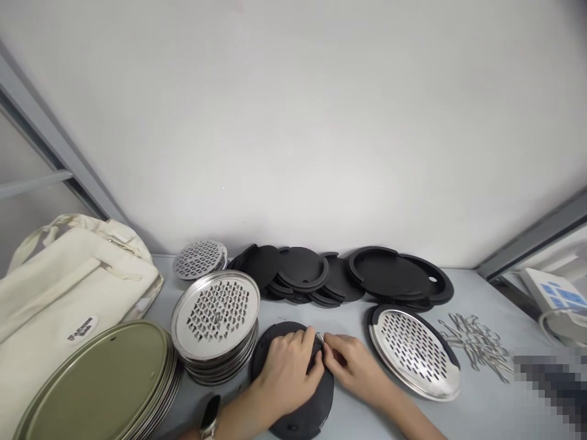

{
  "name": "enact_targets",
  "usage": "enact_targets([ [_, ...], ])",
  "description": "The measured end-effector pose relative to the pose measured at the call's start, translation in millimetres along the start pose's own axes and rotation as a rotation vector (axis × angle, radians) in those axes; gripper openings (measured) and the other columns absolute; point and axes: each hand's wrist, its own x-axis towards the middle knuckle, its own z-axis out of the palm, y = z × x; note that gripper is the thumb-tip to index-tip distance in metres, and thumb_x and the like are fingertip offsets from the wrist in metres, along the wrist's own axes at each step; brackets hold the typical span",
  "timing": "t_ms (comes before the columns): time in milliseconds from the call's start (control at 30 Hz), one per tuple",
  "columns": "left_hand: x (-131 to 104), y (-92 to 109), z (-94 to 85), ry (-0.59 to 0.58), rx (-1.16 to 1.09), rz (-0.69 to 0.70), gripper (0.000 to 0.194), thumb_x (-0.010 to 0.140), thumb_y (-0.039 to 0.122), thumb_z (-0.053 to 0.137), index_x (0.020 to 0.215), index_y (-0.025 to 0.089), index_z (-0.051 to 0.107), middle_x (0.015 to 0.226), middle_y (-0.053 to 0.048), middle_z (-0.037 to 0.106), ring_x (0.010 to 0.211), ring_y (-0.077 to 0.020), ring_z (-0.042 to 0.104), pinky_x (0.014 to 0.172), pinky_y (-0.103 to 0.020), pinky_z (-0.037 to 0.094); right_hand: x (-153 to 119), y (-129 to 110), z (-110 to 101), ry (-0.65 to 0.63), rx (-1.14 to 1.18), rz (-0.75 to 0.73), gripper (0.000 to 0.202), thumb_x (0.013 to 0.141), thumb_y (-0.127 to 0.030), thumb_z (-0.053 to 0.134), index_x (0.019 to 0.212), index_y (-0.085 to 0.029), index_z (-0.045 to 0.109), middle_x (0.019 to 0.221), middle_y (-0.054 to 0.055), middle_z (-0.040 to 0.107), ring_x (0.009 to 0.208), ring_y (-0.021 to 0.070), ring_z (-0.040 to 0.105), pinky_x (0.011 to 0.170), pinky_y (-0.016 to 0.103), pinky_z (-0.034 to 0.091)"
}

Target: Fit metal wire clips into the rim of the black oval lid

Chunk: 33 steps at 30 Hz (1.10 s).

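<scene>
In front of me a black rounded plate [308,414] lies on the table, partly covered by my left hand [288,370]. The fingers of that hand are bent over the plate's upper right part and grip it, thumb near the edge. Beside it my right hand [351,366] is closed in a pinch on a small metal hook [320,337], which is at the plate's edge. Most of the hook is hidden by the fingers. Right of my right hand rests a small stack of slotted oval metal plates [413,348] with a black rim piece.
Loose metal hooks [479,345] lie in a pile on the right. Along the wall are several black discs [300,266]. To the left stand stacked metal grater discs [220,311], a smaller grater stack [199,260], green oval plates [101,379] and a cream bag [82,269].
</scene>
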Motion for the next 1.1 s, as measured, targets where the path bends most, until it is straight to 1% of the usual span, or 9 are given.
enact_targets([
  [133,1.1,0.3,0.2,-0.003,-0.007,-0.010,0.012,0.087,0.027,0.039,0.095,0.020,0.045,0.083,-0.002,0.058,0.075,-0.0211,0.056,0.066,-0.031,0.042,1.5,-2.8,-2.4,-0.007,0.005,0.000,0.026,0.091,-0.025,0.033,0.066,-0.021,0.029,0.057,-0.004,0.042,0.053,0.0111,0.039,0.054,0.024,0.028],
  [300,0.0,1.2,0.6,-0.003,0.003,-0.016,0.012,0.087,0.026,0.039,0.095,0.019,0.046,0.083,-0.003,0.058,0.075,-0.0212,0.055,0.065,-0.032,0.041,1.5,0.5,-2.2,0.004,-0.016,-0.015,0.026,0.089,-0.022,0.036,0.064,-0.020,0.031,0.057,-0.003,0.042,0.054,0.0112,0.040,0.054,0.024,0.028],
  [600,1.7,-0.3,2.8,0.012,0.002,-0.017,0.009,0.087,0.025,0.040,0.094,0.021,0.044,0.082,-0.002,0.057,0.074,-0.0213,0.055,0.064,-0.032,0.042,-0.4,0.0,-2.0,-0.020,-0.003,0.011,0.025,0.093,-0.027,0.032,0.069,-0.021,0.036,0.062,-0.001,0.048,0.057,0.0131,0.044,0.056,0.025,0.031],
  [833,2.2,1.2,0.2,0.002,-0.001,-0.021,0.008,0.086,0.025,0.041,0.091,0.020,0.044,0.080,-0.002,0.057,0.073,-0.0211,0.055,0.063,-0.031,0.041,-0.5,-1.3,-6.2,-0.026,-0.027,-0.007,0.026,0.091,-0.025,0.036,0.065,-0.021,0.036,0.060,-0.002,0.045,0.056,0.0125,0.043,0.054,0.024,0.030],
  [1100,2.4,0.4,1.7,0.012,-0.008,-0.017,0.008,0.086,0.025,0.040,0.091,0.021,0.044,0.080,-0.002,0.057,0.073,-0.0213,0.055,0.063,-0.032,0.041,-1.2,-1.1,-6.4,-0.028,-0.002,-0.013,0.024,0.094,-0.026,0.032,0.074,-0.020,0.041,0.066,0.001,0.051,0.061,0.0144,0.049,0.058,0.025,0.034],
])
